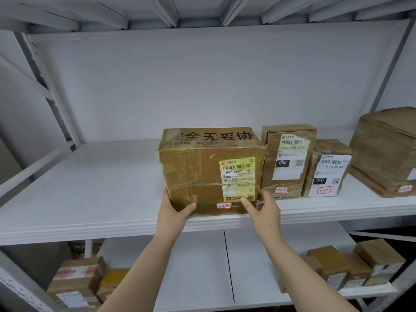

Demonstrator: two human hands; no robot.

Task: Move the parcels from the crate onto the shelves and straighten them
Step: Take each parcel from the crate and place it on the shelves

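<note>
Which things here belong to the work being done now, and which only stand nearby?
In the job: large taped parcel, gripped by left hand and right hand; white shelf under it.
Only nearby: parcel marked 060; parcel marked 010; wrapped box far right; lower-shelf parcels.

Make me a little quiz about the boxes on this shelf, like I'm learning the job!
1. True or false: the left hand and the right hand both hold the big box by its bottom corners.
2. Pick one: the red-framed sticker on the big box reads A) 3-2-5, B) 3-2-9, C) 4-1-5.
3. Fill in: on the same shelf, ___ other parcels stand to the right of the big box.

Key: 1 true. 2 A. 3 three: the 060 box, the 010 box and the brown box at the picture's edge.
</note>
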